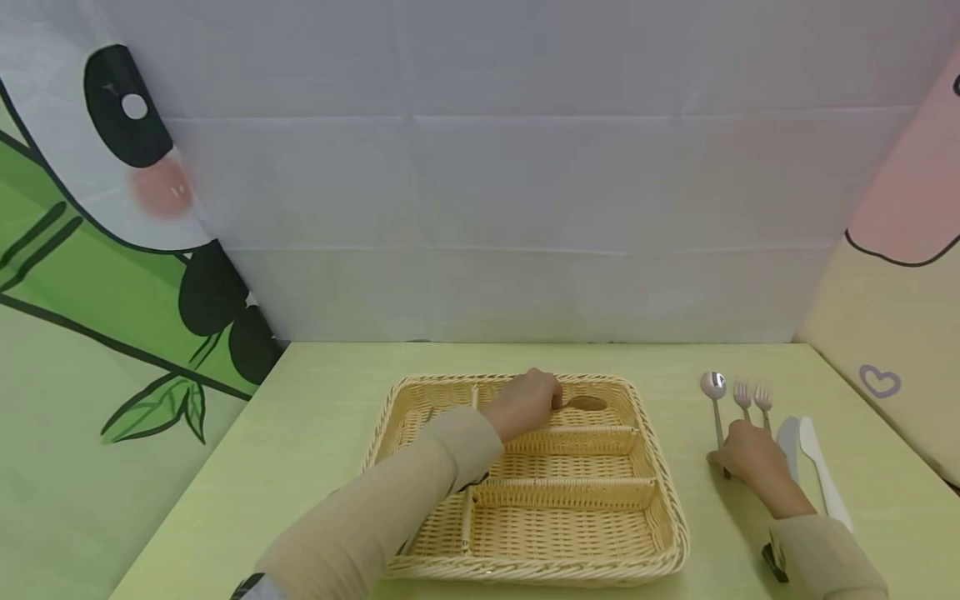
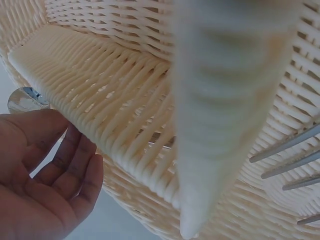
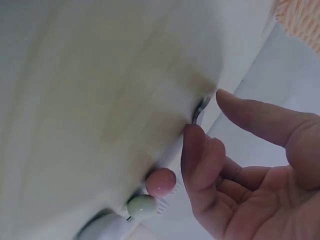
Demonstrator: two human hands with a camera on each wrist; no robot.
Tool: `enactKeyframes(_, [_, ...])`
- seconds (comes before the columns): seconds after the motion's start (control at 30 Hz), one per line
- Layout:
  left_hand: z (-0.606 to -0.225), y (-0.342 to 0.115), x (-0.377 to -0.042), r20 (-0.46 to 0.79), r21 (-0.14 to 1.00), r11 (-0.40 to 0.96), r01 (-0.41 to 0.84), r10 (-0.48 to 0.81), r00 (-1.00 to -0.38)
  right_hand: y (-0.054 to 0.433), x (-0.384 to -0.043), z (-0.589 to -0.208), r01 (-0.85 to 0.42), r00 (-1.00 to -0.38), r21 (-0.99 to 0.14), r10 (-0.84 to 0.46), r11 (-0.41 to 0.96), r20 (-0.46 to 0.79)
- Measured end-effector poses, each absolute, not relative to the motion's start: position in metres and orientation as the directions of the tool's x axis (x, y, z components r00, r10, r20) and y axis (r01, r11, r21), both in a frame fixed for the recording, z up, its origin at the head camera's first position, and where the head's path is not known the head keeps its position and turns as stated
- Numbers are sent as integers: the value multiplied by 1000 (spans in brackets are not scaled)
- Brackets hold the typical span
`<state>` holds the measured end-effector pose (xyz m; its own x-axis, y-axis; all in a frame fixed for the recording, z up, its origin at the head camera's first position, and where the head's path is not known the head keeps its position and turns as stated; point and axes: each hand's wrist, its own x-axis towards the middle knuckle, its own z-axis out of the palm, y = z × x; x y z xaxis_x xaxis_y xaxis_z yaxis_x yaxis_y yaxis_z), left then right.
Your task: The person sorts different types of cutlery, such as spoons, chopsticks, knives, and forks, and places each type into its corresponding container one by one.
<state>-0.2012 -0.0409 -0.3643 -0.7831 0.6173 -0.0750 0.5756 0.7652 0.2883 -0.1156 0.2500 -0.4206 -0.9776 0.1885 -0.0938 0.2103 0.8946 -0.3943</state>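
My left hand (image 1: 525, 402) is over the back right compartment of a wicker basket (image 1: 562, 568), holding a spoon (image 1: 585, 403) whose bowl points right. In the left wrist view the spoon's bowl (image 2: 27, 100) shows beyond the fingers, beside a wicker divider. On the table to the right, my right hand (image 1: 753, 458) is at the lower handle of another spoon (image 1: 713, 386). In the right wrist view the thumb and index finger stand apart on either side of that spoon's handle end (image 3: 201, 111). Two forks (image 1: 762, 396) lie partly behind the right hand.
Right of the forks lie a grey knife (image 1: 789, 437) and a white knife (image 1: 821, 475). Wicker dividers (image 1: 562, 482) split the basket into compartments. Fork tines (image 2: 287, 170) show in the left long compartment. A pale wall (image 1: 525, 292) stands behind the table.
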Motion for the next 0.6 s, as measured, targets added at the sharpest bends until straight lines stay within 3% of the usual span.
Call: enactKeyframes(0.6, [-372, -41, -202, -83, 237, 749, 619, 650, -755, 260, -120, -424, 185, -983, -401, 176, 897, -59])
